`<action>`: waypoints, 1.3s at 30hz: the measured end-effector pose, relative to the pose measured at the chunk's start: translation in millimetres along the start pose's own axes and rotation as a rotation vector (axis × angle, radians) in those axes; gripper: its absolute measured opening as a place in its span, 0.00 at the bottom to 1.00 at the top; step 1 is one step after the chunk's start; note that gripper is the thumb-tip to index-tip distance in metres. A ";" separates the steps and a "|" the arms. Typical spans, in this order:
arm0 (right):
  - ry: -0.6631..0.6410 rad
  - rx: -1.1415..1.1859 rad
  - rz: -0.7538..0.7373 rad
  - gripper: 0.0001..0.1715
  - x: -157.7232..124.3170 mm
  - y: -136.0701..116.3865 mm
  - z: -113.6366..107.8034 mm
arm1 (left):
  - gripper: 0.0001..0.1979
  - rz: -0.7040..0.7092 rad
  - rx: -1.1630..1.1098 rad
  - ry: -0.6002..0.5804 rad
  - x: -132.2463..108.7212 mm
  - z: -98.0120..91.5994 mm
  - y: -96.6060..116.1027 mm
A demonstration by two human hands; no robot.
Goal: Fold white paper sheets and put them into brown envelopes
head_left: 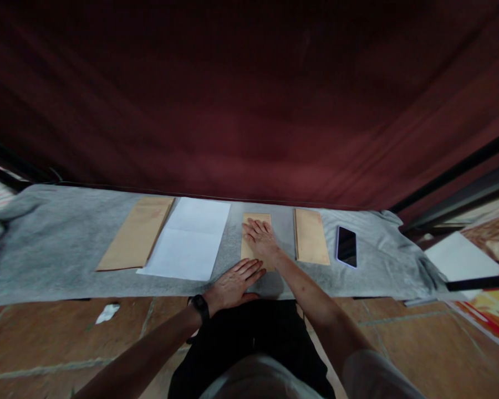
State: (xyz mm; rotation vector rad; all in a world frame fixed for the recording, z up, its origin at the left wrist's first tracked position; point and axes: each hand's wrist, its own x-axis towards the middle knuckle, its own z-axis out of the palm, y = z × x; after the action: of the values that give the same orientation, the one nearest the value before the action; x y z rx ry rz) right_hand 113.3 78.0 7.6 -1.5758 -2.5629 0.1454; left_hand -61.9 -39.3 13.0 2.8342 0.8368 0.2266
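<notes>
My right hand [261, 239] lies flat and open on a small brown envelope [255, 219] in the middle of a grey cloth [58, 244]. My left hand [235, 284], with a black watch on the wrist, rests open with fingers stretched out on the cloth at the envelope's near end. Neither hand holds anything. A white sheet of paper [191, 238] lies just left of the envelope. A larger brown envelope [137, 233] sits further left. Another brown envelope [310, 235] lies to the right.
A dark phone [346, 246] lies on the cloth at the right. A dark red curtain [249, 100] hangs behind the cloth. A scrap of white paper [107, 313] lies on the tiled floor. White paper [461, 257] and a colourful print [490, 313] are at far right.
</notes>
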 end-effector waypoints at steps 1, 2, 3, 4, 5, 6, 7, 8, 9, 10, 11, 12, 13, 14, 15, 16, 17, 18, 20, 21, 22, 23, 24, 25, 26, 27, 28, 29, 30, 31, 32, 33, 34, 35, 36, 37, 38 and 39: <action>0.010 0.000 0.020 0.29 2.2 -0.3 -0.1 | 0.37 0.001 -0.003 -0.003 0.2 -0.8 0.0; 0.021 0.002 0.039 0.29 4.1 -0.5 -0.1 | 0.37 0.004 -0.004 -0.006 0.3 -1.6 0.1; 0.031 0.005 0.056 0.29 5.7 -0.8 -0.1 | 0.37 0.008 -0.006 -0.009 0.4 -2.3 0.1; 0.038 0.009 0.068 0.29 7.2 -1.1 -0.1 | 0.37 0.012 -0.007 -0.009 0.3 -3.0 0.2; 0.041 0.012 0.077 0.30 8.2 -1.5 -0.3 | 0.37 0.015 -0.008 -0.006 0.2 -3.6 0.4; 0.039 0.015 0.083 0.30 8.8 -1.9 -0.6 | 0.36 0.016 -0.009 -0.001 0.0 -4.1 0.6; 0.035 0.019 0.086 0.30 8.8 -2.2 -1.2 | 0.36 0.014 -0.009 0.004 -0.2 -4.4 0.9; 0.032 0.021 0.087 0.30 8.0 -2.5 -1.7 | 0.36 0.010 -0.008 0.007 -0.5 -4.7 1.2; 0.031 0.024 0.086 0.30 6.1 -2.6 -2.3 | 0.36 0.005 -0.007 0.010 -0.7 -5.0 1.6; 0.031 0.026 0.075 0.30 3.0 -2.5 -2.8 | 0.36 0.001 -0.006 0.011 -0.9 -5.1 1.9; 0.031 0.029 0.057 0.30 -1.3 -2.1 -3.0 | 0.36 -0.002 -0.007 0.012 -1.1 -5.0 2.1; 0.031 0.030 0.034 0.30 -7.1 -1.4 -3.0 | 0.36 -0.005 -0.008 0.016 -1.3 -4.8 2.1; 0.027 0.032 0.004 0.29 -14.4 -0.5 -2.8 | 0.36 -0.006 -0.009 0.020 -1.5 -4.4 2.0; 0.023 0.033 -0.019 0.29 -23.1 0.4 -2.3 | 0.36 -0.006 -0.011 0.022 -1.7 -3.7 1.7; 0.020 0.035 -0.037 0.28 -33.2 1.1 -1.6 | 0.36 -0.005 -0.012 0.018 -1.9 -2.7 1.3; 0.018 0.038 -0.050 0.28 -44.5 1.3 -0.8 | 0.36 -0.006 -0.012 0.011 -2.1 -1.5 0.9; 0.018 0.041 -0.054 0.29 -57.0 1.0 0.1 | 0.35 -0.009 -0.011 0.004 -2.3 -0.1 0.5; 0.023 0.046 -0.056 0.29 -70.2 0.0 1.0 | 0.35 -0.015 -0.010 -0.001 -2.5 1.4 0.1; 0.040 0.059 -0.073 0.29 -97.9 -3.8 2.5 | 0.35 -0.027 -0.005 0.001 -2.7 4.1 -0.3; 0.057 0.063 -0.078 0.30 -111.4 -6.2 2.9 | 0.34 -0.026 -0.003 0.004 -2.7 4.9 -0.3; 0.079 0.065 -0.071 0.30 -124.2 -8.8 3.2 | 0.34 -0.021 -0.001 0.005 -2.7 5.4 -0.1; 0.095 0.067 -0.064 0.31 -135.7 -11.3 3.3 | 0.35 -0.013 0.000 0.002 -2.7 5.3 0.2; 0.109 0.069 -0.058 0.32 -145.8 -13.4 3.2 | 0.35 -0.008 0.001 -0.003 -2.7 4.8 0.7; 0.118 0.071 -0.055 0.32 -154.1 -15.2 3.2 | 0.36 -0.007 0.001 -0.008 -2.7 3.9 1.3; 0.127 0.073 -0.053 0.32 -160.6 -16.5 3.1 | 0.37 -0.010 0.001 -0.012 -2.7 2.7 2.0; 0.134 0.074 -0.052 0.32 -165.3 -17.4 3.1 | 0.38 -0.015 0.000 -0.016 -2.8 1.4 2.9; 0.141 0.074 -0.052 0.32 -168.5 -17.9 3.2 | 0.38 -0.019 -0.001 -0.020 -2.7 0.0 3.9; 0.146 0.073 -0.051 0.32 -170.3 -18.1 3.5 | 0.39 -0.023 -0.001 -0.022 -2.6 -1.3 5.0; 0.149 0.072 -0.052 0.32 -171.1 -18.1 3.9 | 0.39 -0.027 -0.001 -0.025 -2.4 -2.4 6.2; 0.150 0.070 -0.053 0.32 -171.3 -17.9 4.4 | 0.39 -0.031 0.000 -0.026 -2.0 -3.3 7.6; 0.150 0.068 -0.052 0.32 -171.2 -17.7 5.1 | 0.40 -0.036 0.000 -0.027 -1.6 -4.0 9.0; 0.150 0.066 -0.050 0.32 -171.2 -17.6 6.0 | 0.40 -0.042 0.000 -0.028 -1.0 -4.4 10.4; 0.150 0.063 -0.045 0.32 -171.5 -17.4 7.1 | 0.40 -0.048 -0.001 -0.030 -0.4 -4.6 11.9; 0.151 0.061 -0.041 0.32 -172.1 -17.4 8.4 | 0.40 -0.056 -0.002 -0.032 0.1 -4.6 13.3; 0.152 0.058 -0.036 0.32 -173.3 -17.4 9.8 | 0.40 -0.065 -0.002 -0.035 0.6 -4.5 14.6; 0.155 0.056 -0.032 0.31 -174.8 -17.5 11.4 | 0.40 -0.076 0.000 -0.037 1.1 -4.2 15.8; 0.159 0.054 -0.028 0.31 -176.6 -17.5 12.9 | 0.40 -0.087 0.002 -0.039 1.4 -3.9 16.8; 0.164 0.054 -0.025 0.31 -178.4 -17.6 14.4 | 0.40 -0.095 0.004 -0.040 1.7 -3.6 17.8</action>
State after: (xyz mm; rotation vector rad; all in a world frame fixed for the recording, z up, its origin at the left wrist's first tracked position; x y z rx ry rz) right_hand 175.1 -89.4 -14.6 -1.4703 -2.4316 0.0784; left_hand -52.0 -52.6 20.5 2.7835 0.9617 0.1545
